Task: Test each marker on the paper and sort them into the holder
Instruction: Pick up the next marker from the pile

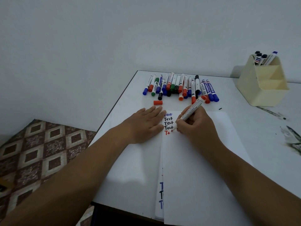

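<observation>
Nearest, under the top paper (203, 160), edges of lower sheets (160, 193) with blue and black letters. Further up, "Test" once in blue, three times in black, then a red "Te" at the tip of the marker (189, 114) gripped in the right hand (195, 126). Left hand (145, 123) flat, fingers straight, on bench (130, 160) and paper edge. Beyond, loose red cap (158, 102), marker pile (180, 86); far right, cream holder (262, 82) with a few markers.
</observation>
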The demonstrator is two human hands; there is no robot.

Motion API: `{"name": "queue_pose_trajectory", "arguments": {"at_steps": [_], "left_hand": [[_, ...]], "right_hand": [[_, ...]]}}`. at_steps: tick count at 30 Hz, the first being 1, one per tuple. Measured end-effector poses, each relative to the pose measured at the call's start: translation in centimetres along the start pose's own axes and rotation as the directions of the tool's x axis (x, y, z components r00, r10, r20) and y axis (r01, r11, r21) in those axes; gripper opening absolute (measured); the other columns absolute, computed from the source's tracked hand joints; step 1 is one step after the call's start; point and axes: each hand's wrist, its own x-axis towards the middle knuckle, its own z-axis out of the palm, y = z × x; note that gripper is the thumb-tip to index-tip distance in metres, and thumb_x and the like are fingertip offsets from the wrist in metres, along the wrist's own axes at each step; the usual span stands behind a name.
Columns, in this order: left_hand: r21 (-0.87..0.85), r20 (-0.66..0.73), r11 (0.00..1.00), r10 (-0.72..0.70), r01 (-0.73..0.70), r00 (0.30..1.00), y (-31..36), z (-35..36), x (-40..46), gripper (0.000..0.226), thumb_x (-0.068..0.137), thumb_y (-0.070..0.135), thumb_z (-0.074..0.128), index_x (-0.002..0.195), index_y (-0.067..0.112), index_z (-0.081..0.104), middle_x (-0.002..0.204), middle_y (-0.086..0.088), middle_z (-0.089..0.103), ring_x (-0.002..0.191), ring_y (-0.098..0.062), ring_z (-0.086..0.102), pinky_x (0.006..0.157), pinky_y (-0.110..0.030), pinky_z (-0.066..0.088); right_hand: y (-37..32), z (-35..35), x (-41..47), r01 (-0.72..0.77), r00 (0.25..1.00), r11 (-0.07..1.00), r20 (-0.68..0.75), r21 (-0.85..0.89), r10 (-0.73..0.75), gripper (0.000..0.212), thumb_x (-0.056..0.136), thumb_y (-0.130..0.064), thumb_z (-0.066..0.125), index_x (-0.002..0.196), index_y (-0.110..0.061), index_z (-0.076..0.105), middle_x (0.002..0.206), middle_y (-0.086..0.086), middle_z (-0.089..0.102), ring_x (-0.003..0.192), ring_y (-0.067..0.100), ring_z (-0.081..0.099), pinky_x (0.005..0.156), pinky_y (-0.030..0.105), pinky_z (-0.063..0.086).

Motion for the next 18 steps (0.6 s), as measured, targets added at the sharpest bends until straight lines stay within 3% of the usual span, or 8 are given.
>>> {"name": "queue_pose_trajectory", "arguments": {"at_steps": [3, 7, 11, 18], "left_hand": [[0.001, -0.004, 1.0, 0.001, -0.001, 1.0, -0.03, 0.08, 0.04, 0.062, 0.105, 0.052, 0.014, 0.158, 0.03, -0.008, 0.165, 0.009, -0.014, 0.151, -0.007, -0.016, 0.124, -0.034, -0.003], [0.001, -0.003, 1.0, 0.001, -0.001, 1.0, -0.03, 0.0, 0.08, 0.062, 0.105, 0.052, 0.015, 0.158, 0.03, -0.008, 0.165, 0.008, -0.014, 0.151, -0.007, -0.015, 0.124, -0.033, -0.003], [0.002, -0.001, 1.0, -0.001, 0.001, 1.0, -0.03, 0.02, 0.16, 0.062, 0.105, 0.052, 0.015, 0.158, 0.029, -0.007, 0.166, 0.008, -0.014, 0.151, -0.008, -0.015, 0.124, -0.033, -0.003], [0.004, -0.005, 1.0, -0.005, 0.005, 1.0, -0.08, 0.08, 0.22, 0.062, 0.105, 0.052, 0.015, 0.158, 0.03, -0.008, 0.166, 0.008, -0.013, 0.151, -0.008, -0.015, 0.124, -0.033, -0.003]], "right_hand": [[-0.18, 0.09, -0.09, -0.002, 1.0, 1.0, 0.01, -0.031, 0.002, 0.025, 0.09, -0.024, 0.072, 0.088, -0.032, 0.049, 0.088, -0.001, 0.068, 0.083, 0.022, 0.07, 0.069, 0.026, 0.06], [-0.11, 0.05, -0.11, 0.009, 1.0, 1.0, 0.017, -0.014, -0.009, 0.019, 0.09, -0.022, 0.071, 0.095, -0.026, 0.053, 0.09, 0.005, 0.07, 0.082, 0.026, 0.071, 0.074, 0.037, 0.063], [-0.24, 0.05, -0.11, 0.009, 1.0, 1.0, 0.013, -0.007, -0.009, 0.022, 0.09, -0.022, 0.072, 0.092, -0.031, 0.051, 0.088, 0.0, 0.069, 0.081, 0.021, 0.071, 0.068, 0.024, 0.059], [0.0, 0.02, -0.06, -0.012, 1.0, 1.0, -0.027, 0.018, 0.013, 0.02, 0.087, -0.018, 0.072, 0.094, -0.025, 0.055, 0.087, 0.005, 0.07, 0.078, 0.024, 0.071, 0.074, 0.037, 0.063]]}}
